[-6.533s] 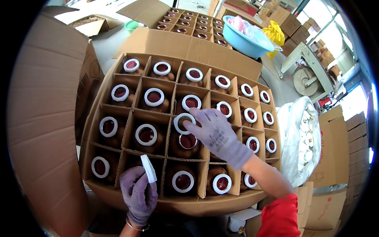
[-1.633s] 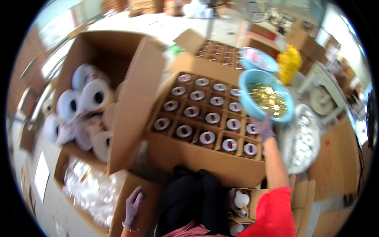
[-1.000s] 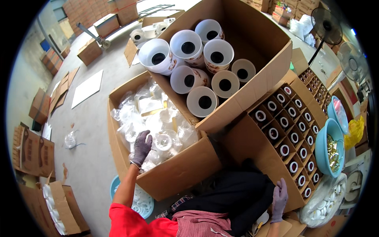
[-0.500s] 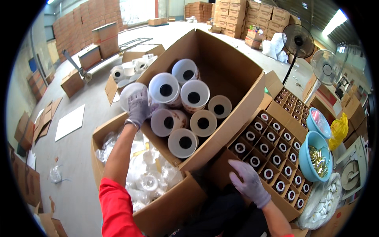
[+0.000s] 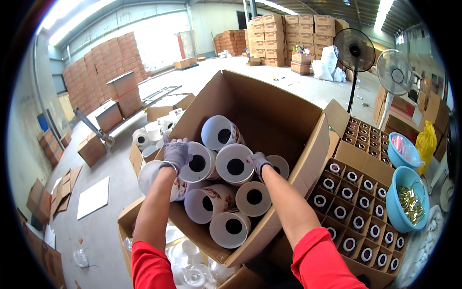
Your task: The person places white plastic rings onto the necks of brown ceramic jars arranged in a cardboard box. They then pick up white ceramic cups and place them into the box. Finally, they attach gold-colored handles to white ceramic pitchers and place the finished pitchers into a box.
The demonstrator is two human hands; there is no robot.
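Observation:
Several white cylindrical tubs with dark round centres and brownish print lie on their sides, open ends toward me, in a large cardboard box. My left hand, in a grey glove, has its fingers curled at the left rim of a tub. A second tub lies below that hand, at the box's left edge. My right hand, also gloved, pinches the right rim of the neighbouring tub. Its fingertips are partly hidden by the rim. Another tub sits just behind my right wrist.
At right stands a divided carton of white-ringed bottles, beside a blue basin of gold-coloured pieces. A carton of plastic-wrapped white items lies under the large box. Two standing fans and stacked cartons are farther back.
My right hand has moved from beside the divided carton up into the large box, onto a tub. My left hand has shifted from the leftmost tub to the one beside it. The view has tilted up.

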